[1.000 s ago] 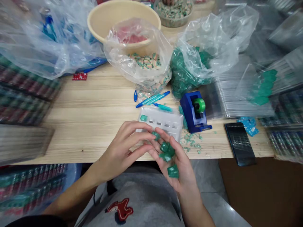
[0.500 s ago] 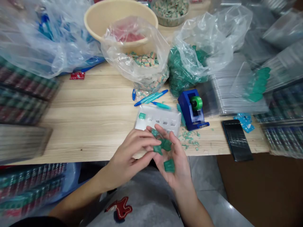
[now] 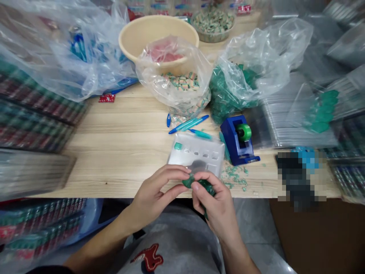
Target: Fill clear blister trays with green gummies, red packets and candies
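Note:
My left hand pinches a small green piece between thumb and fingertips, at the table's front edge. My right hand touches the same piece with its thumb and forefinger, and its curled fingers hold several more green pieces against the palm. Just beyond the hands lies a clear plastic tray with small compartments; one green piece sits in its upper left compartment. Green scraps are scattered to the right of the tray.
Pens lie behind the tray, with a blue tape dispenser to its right. Farther back are a bag of striped pieces, a bag of green pieces and a cream basin. Packed boxes stand at left.
My right hand has turned from palm-up and open to curled around the green pieces, and its thumb and forefinger now meet the piece in my left hand. The view has shifted slightly.

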The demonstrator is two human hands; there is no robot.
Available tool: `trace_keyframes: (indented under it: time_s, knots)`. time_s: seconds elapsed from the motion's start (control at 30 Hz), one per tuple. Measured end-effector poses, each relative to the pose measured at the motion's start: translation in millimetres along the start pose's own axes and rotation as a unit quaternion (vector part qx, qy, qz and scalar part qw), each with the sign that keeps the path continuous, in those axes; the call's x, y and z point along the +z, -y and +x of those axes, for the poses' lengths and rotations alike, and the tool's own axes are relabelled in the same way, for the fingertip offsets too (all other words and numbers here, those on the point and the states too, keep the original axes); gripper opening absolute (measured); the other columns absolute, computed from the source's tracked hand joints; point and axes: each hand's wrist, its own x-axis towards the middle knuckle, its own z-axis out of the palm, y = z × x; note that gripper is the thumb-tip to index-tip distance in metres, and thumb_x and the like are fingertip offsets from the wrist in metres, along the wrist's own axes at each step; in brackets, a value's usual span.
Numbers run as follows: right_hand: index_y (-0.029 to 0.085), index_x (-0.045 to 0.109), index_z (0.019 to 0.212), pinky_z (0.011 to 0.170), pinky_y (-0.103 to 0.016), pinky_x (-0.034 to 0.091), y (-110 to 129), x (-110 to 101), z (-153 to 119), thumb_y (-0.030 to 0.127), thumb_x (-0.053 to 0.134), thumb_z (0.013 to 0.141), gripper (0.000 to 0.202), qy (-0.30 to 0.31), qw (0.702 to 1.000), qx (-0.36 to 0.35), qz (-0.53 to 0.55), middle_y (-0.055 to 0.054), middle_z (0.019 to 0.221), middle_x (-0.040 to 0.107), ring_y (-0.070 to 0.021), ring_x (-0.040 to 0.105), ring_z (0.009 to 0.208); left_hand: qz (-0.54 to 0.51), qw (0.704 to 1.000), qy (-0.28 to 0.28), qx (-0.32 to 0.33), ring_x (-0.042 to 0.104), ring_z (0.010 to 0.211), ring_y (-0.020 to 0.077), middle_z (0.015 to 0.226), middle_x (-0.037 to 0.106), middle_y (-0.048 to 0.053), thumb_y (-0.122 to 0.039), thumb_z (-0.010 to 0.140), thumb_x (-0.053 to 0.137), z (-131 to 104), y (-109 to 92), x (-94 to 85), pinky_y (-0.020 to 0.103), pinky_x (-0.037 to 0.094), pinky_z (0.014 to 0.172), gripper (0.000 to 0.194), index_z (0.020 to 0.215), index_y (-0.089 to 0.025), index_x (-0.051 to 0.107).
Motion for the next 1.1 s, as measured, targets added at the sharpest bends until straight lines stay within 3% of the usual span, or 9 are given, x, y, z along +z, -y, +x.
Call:
trace_keyframes:
  time_s: [0.1,0.23,0.4,0.53,0.67,0.83,0.97,1.1]
  knots:
    - [0.019,0.06,0.076,0.036,-0.013,0.02,-5.0,-3.1,1.6,0.044,0.078,0.074,0.031,-0.012,1.0,0.008,-0.027,0.01,0.045,0.041,-0.002,0.029,0.038,0.081,0.996,0.025,0.025,0.066,0.102,0.0121,0.106,0.07,0.004,-0.009,0.091,0.059,-4.7,4.7,-0.3,0.021,0.056,0.089,0.029,0.117,-0.022,0.062]
    - [0.019,0.063,0.078,0.036,-0.014,0.02,-9.2,-9.4,4.2,0.043,0.077,0.074,0.028,0.018,0.999,0.04,0.002,0.011,0.042,0.04,-0.0021,0.028,0.036,0.104,0.993,0.047,0.038,0.066,0.102,0.0125,0.106,0.07,0.005,-0.009,0.093,0.055,-4.0,7.8,-1.1,0.023,0.056,0.088,0.027,0.116,-0.021,0.062]
    - [0.02,0.07,0.084,0.034,-0.013,0.024,-2.9,-18.3,8.2,0.039,0.079,0.073,0.024,-0.007,0.998,0.026,0.056,0.005,0.061,0.055,-0.0016,0.037,0.037,0.152,0.988,-0.006,0.031,0.066,0.101,0.0138,0.106,0.07,0.004,-0.015,0.095,0.056,16.7,17.0,-8.4,0.025,0.055,0.086,0.021,0.113,-0.021,0.064]
    - [0.02,0.07,0.084,0.033,-0.013,0.024,4.5,-26.0,9.2,0.038,0.08,0.072,0.023,-0.045,0.998,0.007,0.053,0.003,0.065,0.058,-0.0016,0.038,0.038,0.29,0.952,-0.038,0.091,0.064,0.093,0.0184,0.1,0.073,0.004,-0.022,0.095,0.059,39.9,38.2,-17.7,0.033,0.051,0.084,0.02,0.112,-0.023,0.068]
    - [0.02,0.071,0.083,0.033,-0.014,0.025,6.7,-29.2,9.5,0.037,0.08,0.073,0.022,-0.061,0.997,0.009,0.051,0.003,0.065,0.058,-0.0021,0.039,0.038,0.361,0.92,0.001,0.153,0.061,0.086,0.0216,0.092,0.075,0.005,-0.027,0.093,0.062,56.7,55.3,-20.3,0.037,0.046,0.08,0.017,0.107,-0.023,0.071]
    - [0.019,0.072,0.081,0.033,-0.013,0.025,6.0,-30.2,12.8,0.038,0.081,0.073,0.022,-0.051,0.995,0.024,0.079,0.002,0.068,0.06,-0.0015,0.041,0.038,0.38,0.905,0.068,0.18,0.06,0.09,0.021,0.095,0.074,0.005,-0.026,0.097,0.055,64.1,56.2,-17.4,0.036,0.045,0.082,0.021,0.111,-0.022,0.069]
    - [0.019,0.073,0.081,0.031,-0.012,0.024,9.2,-30.2,16.4,0.042,0.079,0.074,0.025,-0.039,0.988,0.041,0.141,0.002,0.071,0.062,-0.0012,0.042,0.038,0.39,0.901,0.058,0.181,0.059,0.088,0.0213,0.093,0.075,0.003,-0.023,0.095,0.057,64.7,58.2,-14.0,0.038,0.042,0.085,0.018,0.108,-0.026,0.07]
    - [0.02,0.073,0.089,0.029,-0.012,0.021,14.3,-25.7,21.5,0.049,0.073,0.078,0.031,-0.012,0.979,0.043,0.198,0.0,0.076,0.068,-0.0013,0.042,0.034,0.401,0.894,0.063,0.188,0.057,0.092,0.0238,0.096,0.074,0.006,-0.02,0.096,0.054,61.6,59.0,-8.9,0.04,0.042,0.086,0.02,0.112,-0.02,0.067]
